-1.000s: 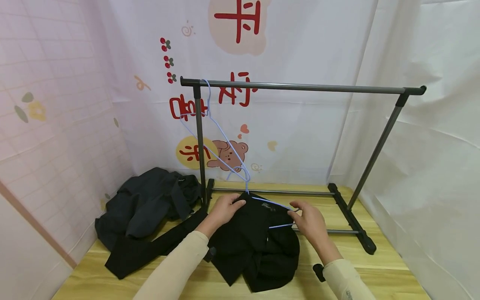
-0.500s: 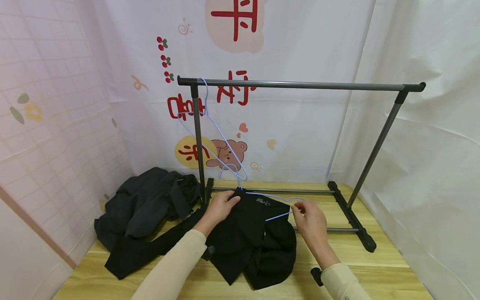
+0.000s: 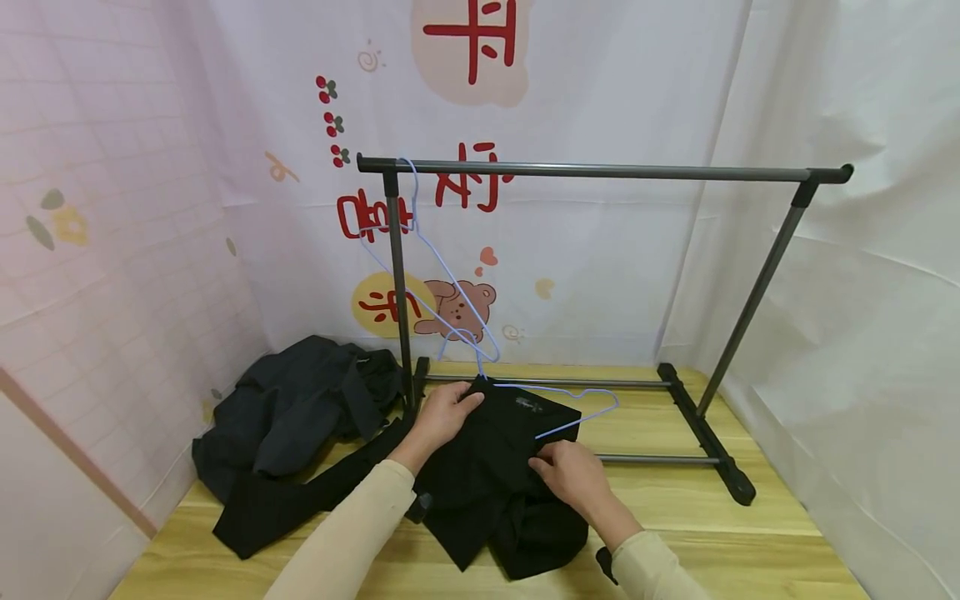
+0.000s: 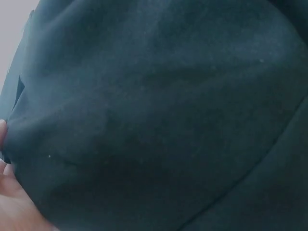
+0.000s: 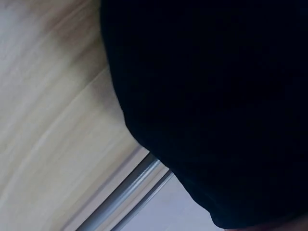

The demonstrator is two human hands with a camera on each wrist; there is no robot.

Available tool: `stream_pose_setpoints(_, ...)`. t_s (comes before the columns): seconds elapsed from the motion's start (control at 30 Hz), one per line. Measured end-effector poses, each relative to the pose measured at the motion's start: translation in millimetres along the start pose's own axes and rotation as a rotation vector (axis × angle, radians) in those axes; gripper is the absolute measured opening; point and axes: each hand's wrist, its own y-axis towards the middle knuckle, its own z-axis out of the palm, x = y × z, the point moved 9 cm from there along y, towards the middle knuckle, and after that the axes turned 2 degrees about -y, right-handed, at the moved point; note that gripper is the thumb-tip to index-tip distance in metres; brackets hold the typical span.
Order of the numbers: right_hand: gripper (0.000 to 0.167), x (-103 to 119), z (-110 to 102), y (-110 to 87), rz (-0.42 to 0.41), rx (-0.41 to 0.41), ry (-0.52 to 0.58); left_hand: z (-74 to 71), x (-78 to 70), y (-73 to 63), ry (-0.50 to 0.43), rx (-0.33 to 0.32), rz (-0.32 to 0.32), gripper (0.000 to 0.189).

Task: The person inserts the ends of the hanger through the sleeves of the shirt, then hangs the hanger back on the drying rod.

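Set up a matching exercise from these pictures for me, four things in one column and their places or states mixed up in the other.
1. Black garment
2. Lower hanger
3. Upper hanger
4. Dark grey garment

A. Hooked over the rail
B. Heaped by the rack's left post
C. Gripped by the left hand
D. Partly covered, one end bare

Pairs: 1-C, 2-D, 3-A, 4-B.
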Motion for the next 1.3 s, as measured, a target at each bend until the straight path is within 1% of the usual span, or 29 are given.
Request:
stream_pose_setpoints(0.07,0.022,-8.5,-0.8,0.1,0.078,0.017,0.027,0.1,0.7,-0.6,-0.01,0.001,0.0,0.025)
stream_pose_setpoints(0.13,0.031,-20.4,-4.6,-1.4,0.18,0.02,0.062,1.0,1.4,-1.5,-0.023,0.005,0.001,0.025)
stream_pose_setpoints(0.23,0.04,-38.3,-10.6,-4.7,0.313,0.027,0.112,4.6,1.5,-3.4,-0.08,0.03,0.009,0.025)
stream_pose_setpoints(0.3,0.039,-45.5,-13.3,-6.1,0.349,0.048,0.142,7.5,1.7,-4.3,-0.127,0.056,0.014,0.026)
stream_pose_setpoints(0.37,0.036,-50.5,-14.6,-6.2,0.353,0.076,0.168,9.4,2.3,-4.6,-0.167,0.078,0.011,0.028)
stream_pose_setpoints(0.4,0.035,-52.1,-15.4,-5.7,0.345,0.083,0.177,9.6,2.6,-4.7,-0.184,0.087,0.011,0.028)
stream_pose_setpoints(0.47,0.029,-54.7,-18.9,-4.1,0.315,0.057,0.186,8.7,4.2,-4.8,-0.206,0.097,0.002,0.029)
stream_pose_setpoints(0.57,0.024,-59.2,-24.4,-0.7,0.268,-0.039,0.224,6.5,6.2,-5.1,-0.246,0.115,-0.004,0.029)
stream_pose_setpoints(0.63,0.032,-60.0,-25.9,2.2,0.214,-0.095,0.298,6.2,7.0,-5.9,-0.279,0.139,-0.001,0.029)
stream_pose_setpoints(0.67,0.036,-60.2,-24.8,3.7,0.19,-0.102,0.35,6.3,7.1,-6.2,-0.296,0.151,0.004,0.029)
stream_pose_setpoints(0.7,0.039,-59.4,-23.2,5.3,0.163,-0.096,0.409,6.7,6.9,-6.7,-0.314,0.164,0.011,0.03)
stream_pose_setpoints(0.77,0.044,-55.1,-18.9,8.8,0.095,-0.054,0.509,7.9,6.8,-7.5,-0.343,0.189,0.023,0.03)
stream_pose_setpoints(0.83,0.045,-49.0,-14.6,11.6,0.022,0.002,0.55,9.1,6.9,-8.3,-0.363,0.212,0.03,0.031)
stream_pose_setpoints(0.93,0.047,-40.3,-6.6,14.4,-0.054,0.1,0.538,10.4,7.6,-9.6,-0.37,0.238,0.038,0.031)
stream_pose_setpoints(1.03,0.046,-36.6,-1.7,15.5,-0.062,0.145,0.491,11.1,7.9,-10.2,-0.356,0.253,0.047,0.031)
stream_pose_setpoints(1.2,0.039,-32.0,-1.9,17.0,-0.015,0.139,0.444,11.8,8.7,-10.9,-0.363,0.278,0.055,0.033)
stream_pose_setpoints(1.3,0.036,-31.2,-7.1,17.5,0.021,0.105,0.372,11.5,9.0,-11.3,-0.378,0.29,0.052,0.034)
